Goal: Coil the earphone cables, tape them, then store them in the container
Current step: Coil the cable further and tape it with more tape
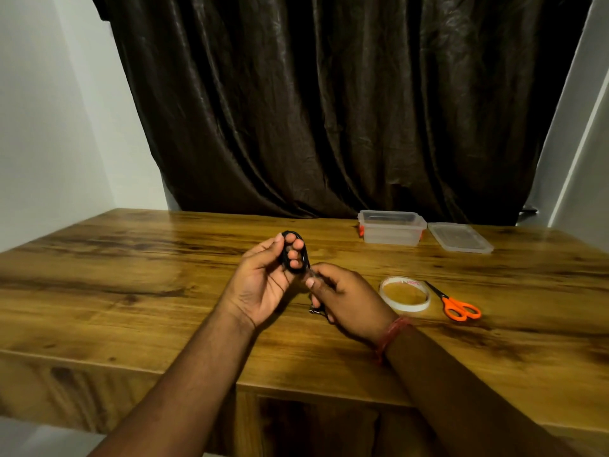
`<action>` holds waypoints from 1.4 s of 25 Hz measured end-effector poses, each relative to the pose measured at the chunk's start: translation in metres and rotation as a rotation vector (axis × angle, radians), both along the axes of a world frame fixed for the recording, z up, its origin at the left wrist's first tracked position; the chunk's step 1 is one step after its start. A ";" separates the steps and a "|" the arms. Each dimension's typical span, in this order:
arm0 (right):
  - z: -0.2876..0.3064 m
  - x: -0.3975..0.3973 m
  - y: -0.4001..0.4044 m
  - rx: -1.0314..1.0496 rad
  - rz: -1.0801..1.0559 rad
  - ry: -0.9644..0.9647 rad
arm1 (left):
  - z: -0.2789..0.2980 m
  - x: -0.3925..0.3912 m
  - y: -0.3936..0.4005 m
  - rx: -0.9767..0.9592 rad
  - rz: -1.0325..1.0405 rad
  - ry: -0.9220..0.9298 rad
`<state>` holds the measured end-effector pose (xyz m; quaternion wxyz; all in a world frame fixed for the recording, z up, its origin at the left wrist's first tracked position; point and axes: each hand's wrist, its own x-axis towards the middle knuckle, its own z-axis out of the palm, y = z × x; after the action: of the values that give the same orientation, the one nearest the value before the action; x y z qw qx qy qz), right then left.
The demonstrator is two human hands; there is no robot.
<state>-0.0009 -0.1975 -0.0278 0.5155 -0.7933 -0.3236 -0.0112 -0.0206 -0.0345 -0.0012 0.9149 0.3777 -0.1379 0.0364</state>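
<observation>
Left grip (263,278): fingers wrapped in black cable coil (301,258).
Right grip (346,301): pinching the cable's blurred loose end.
Tabletop (131,275): bare wood left of hands.

Black earphone cable (304,255), seemingly coiled

L hand (263,285): raised, palm up/inward, fingers (294,247) curled thru black cable coil (302,255), thumb alongside | R hand (346,301): knuckles up, thumb + index pinching cable tail just below L fingertips, other fingers curled w/ loose end under them | both forearms in from bottom, red thread band (392,334) on R wrist
</observation>
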 end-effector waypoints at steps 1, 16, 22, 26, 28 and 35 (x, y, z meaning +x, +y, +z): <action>-0.001 0.000 0.001 -0.019 0.011 0.006 | 0.000 0.000 0.000 -0.019 0.018 0.000; 0.003 -0.011 0.001 -0.004 0.089 -0.131 | -0.015 0.008 -0.013 0.587 0.563 -0.052; 0.006 -0.004 -0.002 0.082 -0.016 -0.235 | -0.019 0.013 -0.010 0.649 0.482 -0.021; 0.000 -0.003 -0.003 -0.238 0.030 -0.385 | -0.010 0.018 0.003 0.094 0.415 0.145; -0.002 -0.001 -0.003 -0.472 0.018 -0.514 | -0.007 0.016 0.008 -0.087 0.335 0.168; -0.004 -0.003 0.002 -0.668 0.035 -0.744 | -0.007 0.012 0.000 0.118 0.367 0.109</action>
<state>-0.0035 -0.1955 -0.0314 0.0831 -0.8519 -0.4846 -0.1805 -0.0085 -0.0346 -0.0081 0.8753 0.4510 -0.0189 0.1738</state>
